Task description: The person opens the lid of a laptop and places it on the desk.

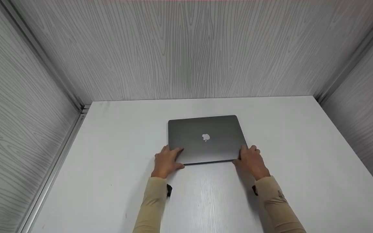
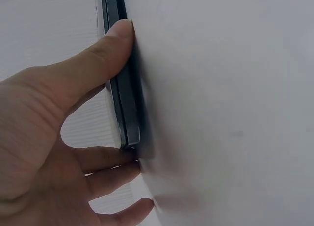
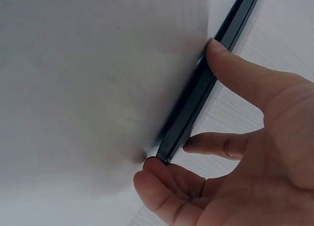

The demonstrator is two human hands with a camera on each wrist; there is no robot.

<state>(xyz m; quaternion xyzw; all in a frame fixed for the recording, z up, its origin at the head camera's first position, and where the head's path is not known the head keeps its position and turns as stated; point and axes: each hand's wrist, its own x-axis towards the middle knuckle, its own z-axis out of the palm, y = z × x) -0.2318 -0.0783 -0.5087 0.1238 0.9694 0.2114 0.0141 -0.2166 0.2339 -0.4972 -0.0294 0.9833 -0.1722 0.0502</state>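
A closed dark grey laptop (image 1: 202, 150) with a pale apple logo lies near the middle of the white table, turned slightly. My left hand (image 1: 166, 162) grips its near left corner. In the left wrist view the thumb presses the laptop's front edge (image 2: 128, 105), and other fingers reach round the side. At the near right corner my right hand (image 1: 252, 162) grips too. The right wrist view shows that thumb on the front edge (image 3: 189, 105), one finger over the lid and the others curled by the side. The laptop's underside is hidden.
The white table (image 1: 125, 136) ends at a grey wood-grain back panel (image 1: 186, 51). Similar side panels stand on the left (image 1: 18, 106) and right (image 1: 364, 106). A metal rail (image 1: 52, 174) runs along the left table edge.
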